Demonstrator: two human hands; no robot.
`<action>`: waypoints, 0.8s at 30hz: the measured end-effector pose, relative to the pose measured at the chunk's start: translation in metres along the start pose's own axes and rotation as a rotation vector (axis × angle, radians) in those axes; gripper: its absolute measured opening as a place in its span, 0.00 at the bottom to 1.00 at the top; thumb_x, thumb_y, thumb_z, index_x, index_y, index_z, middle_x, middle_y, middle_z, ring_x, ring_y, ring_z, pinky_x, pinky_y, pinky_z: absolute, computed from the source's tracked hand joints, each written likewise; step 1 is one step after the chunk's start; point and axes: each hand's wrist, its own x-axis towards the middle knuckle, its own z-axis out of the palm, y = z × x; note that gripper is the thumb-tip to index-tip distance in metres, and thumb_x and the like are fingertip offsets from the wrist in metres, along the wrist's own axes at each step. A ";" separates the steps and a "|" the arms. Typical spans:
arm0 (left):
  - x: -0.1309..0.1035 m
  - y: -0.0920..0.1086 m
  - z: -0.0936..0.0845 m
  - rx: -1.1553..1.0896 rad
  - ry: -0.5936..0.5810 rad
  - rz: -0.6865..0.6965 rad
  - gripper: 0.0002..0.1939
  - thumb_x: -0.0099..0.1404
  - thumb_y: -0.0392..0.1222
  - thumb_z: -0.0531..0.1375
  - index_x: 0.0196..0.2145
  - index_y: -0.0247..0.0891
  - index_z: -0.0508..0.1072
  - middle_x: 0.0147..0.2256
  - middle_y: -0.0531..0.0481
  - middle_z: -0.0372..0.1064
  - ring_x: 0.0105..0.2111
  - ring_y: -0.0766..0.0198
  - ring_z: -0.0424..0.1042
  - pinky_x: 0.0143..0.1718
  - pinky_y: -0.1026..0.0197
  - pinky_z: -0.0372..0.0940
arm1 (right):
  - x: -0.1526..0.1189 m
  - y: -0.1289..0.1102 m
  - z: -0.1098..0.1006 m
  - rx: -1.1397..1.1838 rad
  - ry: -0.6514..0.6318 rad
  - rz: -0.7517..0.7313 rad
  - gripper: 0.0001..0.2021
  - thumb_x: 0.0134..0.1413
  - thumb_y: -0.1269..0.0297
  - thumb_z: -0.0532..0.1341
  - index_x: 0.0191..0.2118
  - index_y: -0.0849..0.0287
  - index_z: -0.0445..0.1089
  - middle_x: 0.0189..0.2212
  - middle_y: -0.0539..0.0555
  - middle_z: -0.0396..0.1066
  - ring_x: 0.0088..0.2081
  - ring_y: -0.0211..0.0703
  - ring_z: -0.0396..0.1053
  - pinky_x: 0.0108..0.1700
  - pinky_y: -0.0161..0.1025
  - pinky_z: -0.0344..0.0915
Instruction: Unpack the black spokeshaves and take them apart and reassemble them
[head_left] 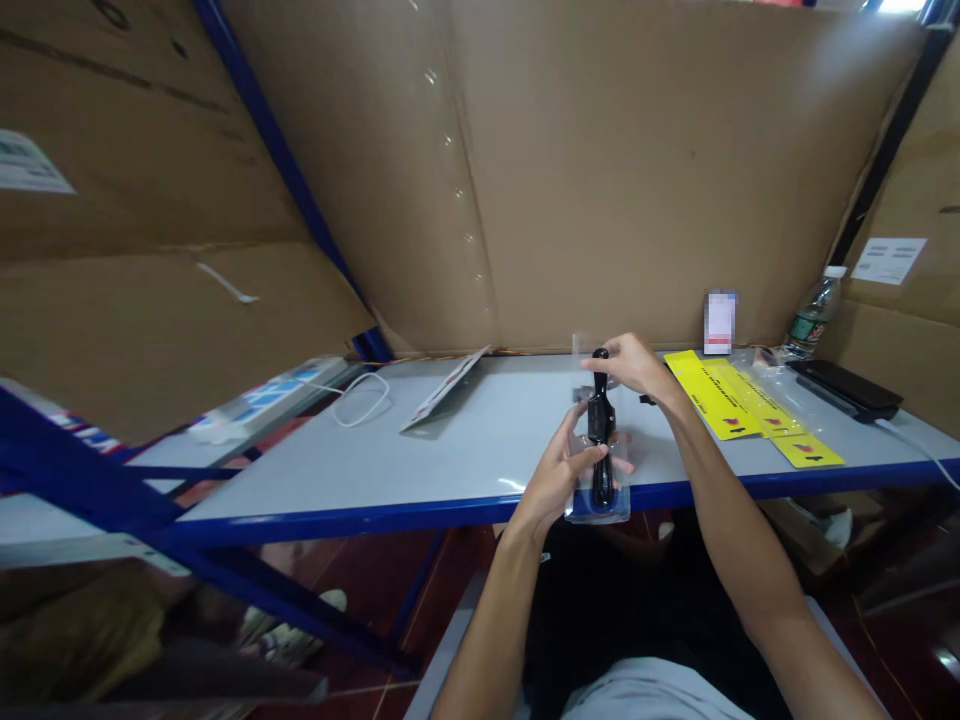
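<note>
A black bundled cable [601,415] lies upright along a clear plastic package [619,508] over the table's front edge. My left hand [562,470] is wrapped round the lower part, thumb on the front and fingertips showing on the far side. At the top end, my right hand [628,362] pinches the cable between thumb and fingers. A small dark piece [647,399] sits on the table just below my right wrist.
On the grey table [345,480], yellow cards [716,395], a black device [847,388], a bottle [814,315] and a phone [719,322] stand or lie at the right. A leaning card [446,388] and white cable [360,402] are left. Cardboard [600,180] walls the back.
</note>
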 end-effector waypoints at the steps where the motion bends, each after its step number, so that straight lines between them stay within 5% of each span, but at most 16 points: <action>1: 0.000 0.001 0.000 0.004 -0.004 0.001 0.49 0.56 0.43 0.73 0.69 0.43 0.53 0.48 0.35 0.78 0.35 0.46 0.83 0.28 0.58 0.74 | 0.005 0.003 -0.002 0.086 -0.063 -0.010 0.17 0.53 0.56 0.71 0.22 0.59 0.69 0.16 0.47 0.65 0.21 0.36 0.62 0.25 0.33 0.55; 6: 0.000 0.003 -0.001 -0.018 0.003 -0.008 0.40 0.60 0.47 0.71 0.64 0.41 0.59 0.45 0.37 0.78 0.33 0.49 0.82 0.28 0.58 0.75 | 0.000 0.011 -0.017 0.483 -0.126 0.029 0.15 0.51 0.61 0.71 0.24 0.56 0.64 0.12 0.44 0.61 0.14 0.32 0.56 0.17 0.30 0.46; 11: 0.004 0.000 -0.004 -0.077 0.046 0.039 0.31 0.63 0.49 0.68 0.58 0.41 0.62 0.41 0.40 0.79 0.32 0.49 0.82 0.27 0.57 0.75 | -0.017 0.017 -0.045 0.641 0.148 0.044 0.07 0.51 0.63 0.67 0.31 0.58 0.69 0.11 0.43 0.61 0.11 0.30 0.52 0.13 0.29 0.41; 15: 0.006 -0.004 -0.005 -0.087 0.122 0.096 0.31 0.64 0.52 0.68 0.57 0.42 0.60 0.40 0.41 0.79 0.34 0.49 0.82 0.28 0.56 0.75 | -0.028 0.027 -0.058 0.718 0.357 0.084 0.06 0.52 0.62 0.63 0.33 0.56 0.66 0.13 0.43 0.64 0.11 0.32 0.56 0.14 0.29 0.48; 19: 0.007 -0.006 -0.004 -0.114 0.220 0.153 0.30 0.65 0.56 0.67 0.56 0.43 0.59 0.39 0.42 0.79 0.35 0.49 0.82 0.33 0.53 0.76 | -0.050 0.026 -0.041 0.810 0.504 0.056 0.05 0.53 0.62 0.59 0.34 0.54 0.61 0.18 0.44 0.68 0.16 0.35 0.65 0.19 0.31 0.62; 24: 0.009 -0.007 -0.004 -0.184 0.272 0.138 0.30 0.60 0.49 0.71 0.53 0.43 0.61 0.40 0.45 0.79 0.39 0.49 0.82 0.42 0.48 0.76 | -0.086 0.007 0.010 0.739 0.484 0.020 0.07 0.54 0.61 0.59 0.36 0.52 0.59 0.19 0.42 0.67 0.18 0.38 0.68 0.23 0.33 0.63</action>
